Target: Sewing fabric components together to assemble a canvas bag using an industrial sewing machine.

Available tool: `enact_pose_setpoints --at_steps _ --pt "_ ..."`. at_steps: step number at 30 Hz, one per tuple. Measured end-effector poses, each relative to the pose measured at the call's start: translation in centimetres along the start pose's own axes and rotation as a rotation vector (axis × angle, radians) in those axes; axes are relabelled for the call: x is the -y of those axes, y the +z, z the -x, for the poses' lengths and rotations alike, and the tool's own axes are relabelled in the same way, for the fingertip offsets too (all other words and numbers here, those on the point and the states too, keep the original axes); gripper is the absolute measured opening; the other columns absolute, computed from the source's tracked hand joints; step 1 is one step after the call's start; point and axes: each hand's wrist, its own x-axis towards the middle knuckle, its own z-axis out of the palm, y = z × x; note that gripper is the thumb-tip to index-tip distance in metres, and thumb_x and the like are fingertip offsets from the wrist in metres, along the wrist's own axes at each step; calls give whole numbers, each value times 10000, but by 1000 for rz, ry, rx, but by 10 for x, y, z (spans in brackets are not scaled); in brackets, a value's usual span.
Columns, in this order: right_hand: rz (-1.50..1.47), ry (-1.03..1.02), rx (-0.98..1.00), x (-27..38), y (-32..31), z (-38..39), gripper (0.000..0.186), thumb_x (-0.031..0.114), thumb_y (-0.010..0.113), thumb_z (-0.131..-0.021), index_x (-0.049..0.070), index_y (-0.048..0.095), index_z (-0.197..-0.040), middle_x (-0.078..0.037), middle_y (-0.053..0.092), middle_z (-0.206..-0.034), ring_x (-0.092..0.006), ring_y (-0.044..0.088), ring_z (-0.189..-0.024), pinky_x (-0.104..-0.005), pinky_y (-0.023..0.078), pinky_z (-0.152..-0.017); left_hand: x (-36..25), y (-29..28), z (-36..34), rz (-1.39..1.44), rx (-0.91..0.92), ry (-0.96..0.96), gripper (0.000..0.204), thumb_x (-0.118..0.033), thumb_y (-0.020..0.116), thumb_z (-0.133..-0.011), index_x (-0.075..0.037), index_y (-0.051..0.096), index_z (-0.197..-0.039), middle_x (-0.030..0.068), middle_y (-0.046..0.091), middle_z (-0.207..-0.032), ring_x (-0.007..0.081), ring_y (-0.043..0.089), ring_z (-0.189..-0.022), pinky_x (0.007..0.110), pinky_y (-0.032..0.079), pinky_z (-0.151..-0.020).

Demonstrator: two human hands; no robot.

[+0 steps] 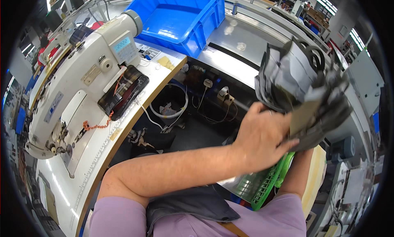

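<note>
My left arm reaches across to the right, and my left hand (262, 136) is closed on the near left side of a thick bundle of grey and black fabric pieces (287, 77). Dark loops stand up at the bundle's far end, and its right part is smeared by motion. A brownish flat piece (303, 116) shows beside my left fingers. My right forearm (297, 171) rises behind the bundle, which hides my right hand and its fingers. Below the bundle, close to my body, is a green plastic basket (266, 183), partly covered by my left arm.
A white sewing machine (82, 72) with a lit display stands on the table (53, 179) at left. An orange cord (96, 125) lies by its needle area. Beyond is a large blue bin (172, 27) beside a metal surface (234, 44). A white-rimmed bucket (186, 101) and cables sit below.
</note>
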Motion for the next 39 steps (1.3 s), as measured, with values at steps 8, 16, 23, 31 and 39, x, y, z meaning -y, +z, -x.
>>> enact_pose_setpoints --at_steps 8,16,23,31,39 --pt "46 88 160 -54 95 101 719 647 433 -1035 33 593 -1371 -114 689 -1260 -241 670 -1112 -396 525 -1001 -47 -75 108 -109 29 88 776 -250 724 -822 -70 459 -1528 -47 575 -705 183 590 -664 389 379 -789" --pt "127 286 544 -136 234 171 719 654 429 -1034 35 602 -1357 -113 692 -1254 -243 666 -1121 -399 518 -1012 -88 -179 238 -98 -101 -260 591 -333 689 -910 -34 547 -1400 34 613 -698 265 611 -697 386 391 -787" --pt "176 464 947 -204 378 277 720 660 426 -1033 37 609 -1345 -113 694 -1249 -245 662 -1129 -403 512 -1021 -173 -260 352 -303 -575 -408 381 -348 674 -944 -52 641 -1182 37 593 -626 273 586 -652 385 402 -762" --pt "120 610 1333 -249 508 402 722 667 422 -1031 40 618 -1332 -112 696 -1243 -247 658 -1138 -407 504 -1032 -288 -336 448 -711 -973 -564 427 -182 791 -862 32 682 -1216 162 714 -1115 327 677 -985 386 490 -906" --pt "-137 707 1718 -291 671 519 724 673 418 -1030 43 627 -1318 -112 699 -1237 -249 654 -1148 -411 497 -1043 -340 -461 531 -574 -1508 -572 497 -269 800 -921 -1 618 -1299 58 688 -1164 116 631 -1020 289 514 -910"
